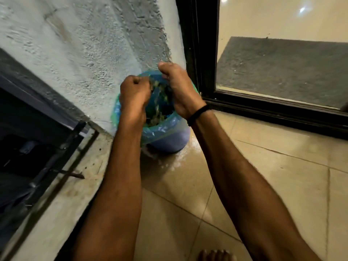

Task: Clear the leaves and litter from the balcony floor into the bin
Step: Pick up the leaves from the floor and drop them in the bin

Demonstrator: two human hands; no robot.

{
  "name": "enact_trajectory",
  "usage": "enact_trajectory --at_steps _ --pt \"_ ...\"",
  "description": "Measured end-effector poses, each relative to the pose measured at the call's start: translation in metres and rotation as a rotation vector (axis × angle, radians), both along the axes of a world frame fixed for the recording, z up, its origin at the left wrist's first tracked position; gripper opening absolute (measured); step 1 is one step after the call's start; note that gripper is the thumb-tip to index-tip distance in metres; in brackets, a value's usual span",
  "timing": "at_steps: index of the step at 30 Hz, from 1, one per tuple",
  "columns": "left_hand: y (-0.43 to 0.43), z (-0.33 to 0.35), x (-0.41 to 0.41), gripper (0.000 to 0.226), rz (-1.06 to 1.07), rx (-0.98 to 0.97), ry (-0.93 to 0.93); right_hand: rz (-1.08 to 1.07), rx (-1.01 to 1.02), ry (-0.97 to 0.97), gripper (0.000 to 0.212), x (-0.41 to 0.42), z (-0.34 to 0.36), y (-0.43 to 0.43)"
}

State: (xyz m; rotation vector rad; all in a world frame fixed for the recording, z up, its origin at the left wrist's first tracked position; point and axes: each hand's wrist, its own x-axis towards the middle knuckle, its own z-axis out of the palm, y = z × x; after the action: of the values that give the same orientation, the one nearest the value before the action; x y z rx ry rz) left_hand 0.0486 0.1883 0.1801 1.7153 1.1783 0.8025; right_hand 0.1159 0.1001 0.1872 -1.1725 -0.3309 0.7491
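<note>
A round blue bin (169, 142) lined with a blue-green plastic bag (165, 129) stands on the floor in the corner by the wall. Inside it lie dry leaves and litter (158, 112). Both my hands are over its mouth. My left hand (134, 91) is curled into a fist above the near left rim, with leaf bits at its fingertips. My right hand (178, 87), with a black band on the wrist, reaches over the right side. Its fingers are curled near the far rim, and leaf scraps show between the two hands. The palms are hidden.
A rough plastered wall (90, 53) rises behind the bin. A black-framed glass door (203, 53) stands to the right, with a dark mat (282, 66) behind it. The tiled floor (263, 166) is wet near the bin. A dark railing (56, 161) runs along the ledge at left. My toes (216, 256) show at the bottom.
</note>
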Motion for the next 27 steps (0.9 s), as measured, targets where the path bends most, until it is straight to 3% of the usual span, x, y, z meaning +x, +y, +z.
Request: enact_trajectory --at_steps 3,7,12,17,27 --pt "0.001 0.013 -0.008 0.024 0.067 -0.021 -0.022 0.133 0.031 0.154 0.037 -0.001 0.001 -0.016" --pt "-0.014 0.03 0.0 0.021 0.112 -0.007 -0.251 0.096 0.065 0.226 0.076 0.002 0.001 -0.041" --pt "-0.069 0.037 0.034 0.01 0.05 0.042 -0.415 -0.058 0.217 0.376 0.064 0.021 0.0 -0.1" --pt "-0.17 0.031 0.089 0.015 -0.235 -0.042 -0.459 -0.316 0.266 0.398 0.057 0.04 -0.008 -0.207" --pt "-0.498 -0.002 0.122 0.015 -0.929 -0.26 -0.322 -1.055 0.129 0.258 0.053 -0.018 -0.004 -0.519"
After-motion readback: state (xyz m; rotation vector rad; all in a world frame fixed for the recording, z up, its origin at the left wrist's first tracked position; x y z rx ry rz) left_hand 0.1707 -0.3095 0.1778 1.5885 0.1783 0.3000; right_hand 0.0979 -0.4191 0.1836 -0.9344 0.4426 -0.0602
